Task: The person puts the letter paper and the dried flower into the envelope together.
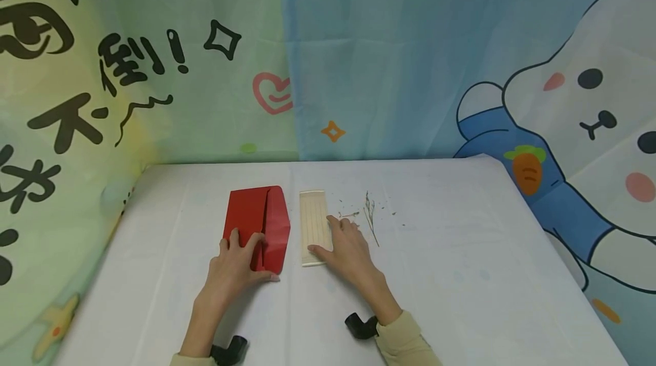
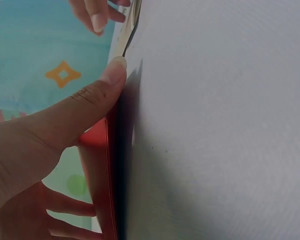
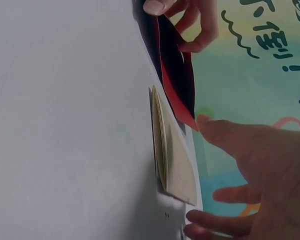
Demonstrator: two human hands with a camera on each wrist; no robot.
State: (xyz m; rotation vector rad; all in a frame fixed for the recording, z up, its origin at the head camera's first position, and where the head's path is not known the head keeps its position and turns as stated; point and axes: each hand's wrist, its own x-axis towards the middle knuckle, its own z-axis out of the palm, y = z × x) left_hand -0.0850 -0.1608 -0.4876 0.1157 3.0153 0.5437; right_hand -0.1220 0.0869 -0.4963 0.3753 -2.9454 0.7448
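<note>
A red paper envelope (image 1: 245, 209) lies on the table with its flap folded out to the right. My left hand (image 1: 232, 268) holds it near the lower end, thumb at the bottom edge and fingers over the front. In the right wrist view the envelope's mouth (image 3: 177, 65) gapes a little. Just right of it is a folded cream paper (image 1: 314, 215) with lengthwise creases, its layers showing edge-on in the right wrist view. Over that paper's right side, my right hand (image 1: 352, 249) hovers with fingers spread and relaxed, gripping nothing.
A thin dried sprig (image 1: 370, 218) lies right of the cream paper, with small plant crumbs (image 1: 350, 214) scattered about it. All of this rests on a white-covered table (image 1: 487, 275). Behind stands a printed cloth backdrop (image 1: 384, 70).
</note>
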